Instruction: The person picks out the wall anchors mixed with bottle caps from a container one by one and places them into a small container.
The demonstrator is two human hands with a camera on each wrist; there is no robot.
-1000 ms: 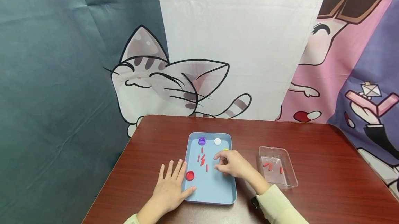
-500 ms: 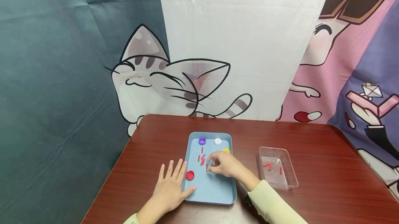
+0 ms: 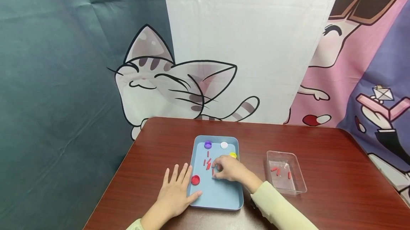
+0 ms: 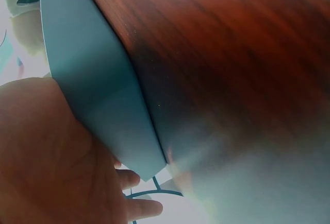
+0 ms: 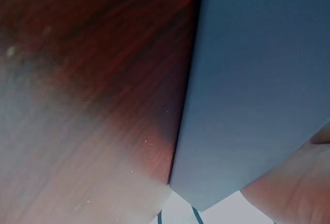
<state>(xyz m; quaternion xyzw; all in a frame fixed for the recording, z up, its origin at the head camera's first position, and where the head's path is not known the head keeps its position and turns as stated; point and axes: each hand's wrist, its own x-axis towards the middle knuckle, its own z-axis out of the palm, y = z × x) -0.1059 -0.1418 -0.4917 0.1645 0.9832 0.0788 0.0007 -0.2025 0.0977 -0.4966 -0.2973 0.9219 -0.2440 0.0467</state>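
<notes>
1. On the surface (image 3: 169, 141), head view: the tray (image 3: 214, 194) holds loose red sticks (image 3: 208, 166), some bunched together. One stick (image 3: 213, 172) lies near the bunch, at the fingertips of the right hand (image 3: 230, 168).
2. Right hand, head view: thumb and forefinger curve to a narrow gap about that stick. Whether they pinch it cannot be told.
3. Handling, by judgement: each stick should be light, fairly stiff and liable to roll. Take hold across its middle with thumb and forefinger. Apply low force; material and brittleness are unconfirmed.
4. Left hand (image 3: 174, 193), head view: fingers spread wide along the tray's left side, thumb across the rim, nothing held.
5. Containers, head view: the tray also carries a purple cap (image 3: 208, 145), white cap (image 3: 224, 145), yellow cap (image 3: 232, 155) and red cap (image 3: 195, 180). Right of it, a clear box (image 3: 283, 183) contains three further sticks (image 3: 278, 172).
6. Left wrist view: the left hand lies along the tray's outer wall; no stick shows.
7. Right wrist view: the tray wall dominates; only part of the right hand shows, its fingertips out of sight.
</notes>
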